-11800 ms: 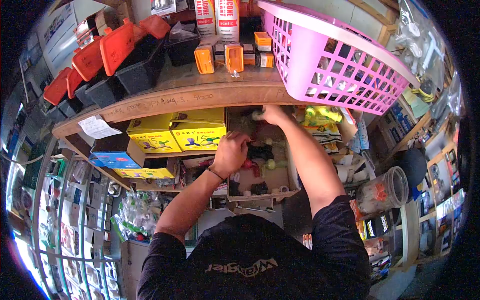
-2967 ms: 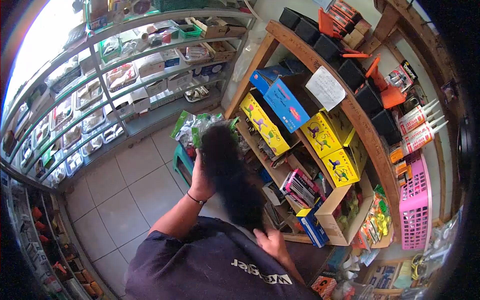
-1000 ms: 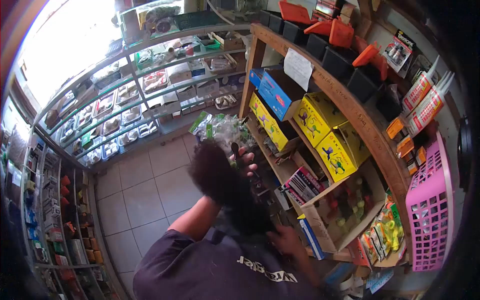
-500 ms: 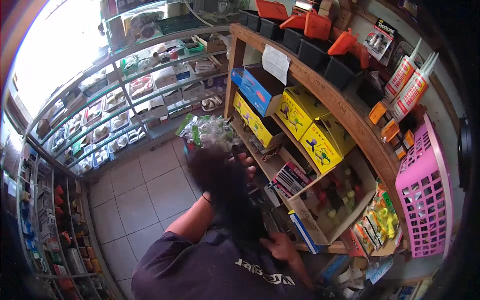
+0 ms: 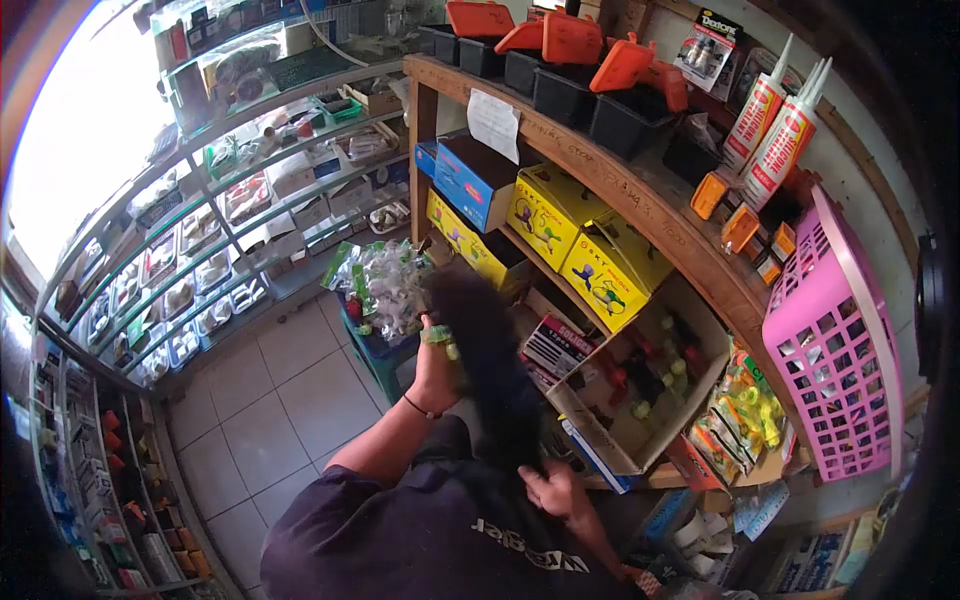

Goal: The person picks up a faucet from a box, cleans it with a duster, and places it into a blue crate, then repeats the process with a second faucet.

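"What did the head view show in the left hand [image 5: 435,378]?"

"A small yellow-green piece [image 5: 437,335], held at the fingers, its far side hidden by a dark, blurred shape [image 5: 485,350]. It was just beside the bagged goods [image 5: 385,285] heaped over the green stool [image 5: 374,368]."

"And the right hand [image 5: 555,490]?"

"Lower down, at the bottom end of that dark shape, with the fingers bent. I couldn't tell whether it gripped anything, or what the shape was."

"What lay about them?"

"The open carton [image 5: 592,432] stood on the shelf side, with red, black and pale green fittings [image 5: 640,410] inside. A pink-and-black box [image 5: 556,348] was near its back corner, and the yellow boxes [image 5: 610,275] sat further up. The piece was outside the carton, well apart from its fittings."

"So which step was in hand?"

"Holding the piece up near the bagged goods, I'd judge. Whether it was being taken up or put down, one picture couldn't settle."

"What did a move from there call for?"

"A steady pinch on the piece, I'd say, and a clear line past the dark shape, so the fingers didn't snag the loose plastic."
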The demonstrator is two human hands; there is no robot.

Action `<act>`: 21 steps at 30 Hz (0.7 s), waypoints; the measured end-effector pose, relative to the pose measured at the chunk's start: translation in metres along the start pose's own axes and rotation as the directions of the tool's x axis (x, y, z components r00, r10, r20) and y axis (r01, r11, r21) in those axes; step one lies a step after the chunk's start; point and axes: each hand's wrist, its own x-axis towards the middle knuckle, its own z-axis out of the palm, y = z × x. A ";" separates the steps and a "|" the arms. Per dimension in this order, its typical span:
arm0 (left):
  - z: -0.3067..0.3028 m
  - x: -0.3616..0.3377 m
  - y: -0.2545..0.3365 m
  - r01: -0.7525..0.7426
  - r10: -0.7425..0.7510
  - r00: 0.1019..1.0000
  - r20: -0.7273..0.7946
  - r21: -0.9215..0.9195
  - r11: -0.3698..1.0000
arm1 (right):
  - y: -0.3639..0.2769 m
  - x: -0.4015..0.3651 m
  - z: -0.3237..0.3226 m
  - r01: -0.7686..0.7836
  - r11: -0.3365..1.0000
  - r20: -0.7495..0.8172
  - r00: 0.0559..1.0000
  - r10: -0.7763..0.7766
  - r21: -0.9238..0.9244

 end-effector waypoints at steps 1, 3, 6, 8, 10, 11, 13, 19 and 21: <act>-0.011 0.011 -0.008 -0.026 0.045 0.968 0.246 -0.081 0.996 | -0.005 -0.003 -0.001 0.209 0.943 -0.012 0.975 -0.220 -0.258; 0.006 0.012 -0.010 0.274 0.002 0.790 0.614 -0.356 0.894 | 0.008 -0.002 0.005 0.123 0.981 -0.031 0.991 -0.129 -0.153; 0.034 -0.018 0.012 0.070 -0.032 0.982 0.184 -0.203 0.977 | 0.011 0.001 0.003 -0.040 0.999 -0.025 0.999 0.041 0.030; 0.014 0.001 0.005 -0.013 0.047 0.949 0.311 -0.109 0.994 | 0.006 0.002 -0.002 -0.118 0.987 -0.008 0.993 0.119 0.107; 0.000 0.018 -0.003 -0.025 0.056 0.857 0.512 -0.066 0.997 | -0.003 -0.002 -0.007 -0.049 0.988 0.107 0.992 0.064 -0.145; 0.013 0.010 0.002 -0.026 0.055 0.858 0.511 -0.064 0.998 | -0.002 0.000 -0.005 -0.048 0.989 0.108 0.992 0.064 -0.143; 0.049 -0.016 0.015 -0.021 0.066 0.983 0.169 -0.259 0.966 | 0.001 0.004 0.003 -0.094 0.980 -0.056 0.993 0.105 0.177; 0.029 -0.002 0.010 0.017 -0.016 0.974 0.227 -0.005 1.000 | -0.002 0.000 0.001 -0.064 0.988 -0.050 0.997 0.057 -0.143; 0.044 -0.007 0.016 0.058 -0.043 0.993 0.106 -0.140 0.988 | 0.003 0.002 0.001 -0.114 0.993 -0.070 0.991 0.113 -0.012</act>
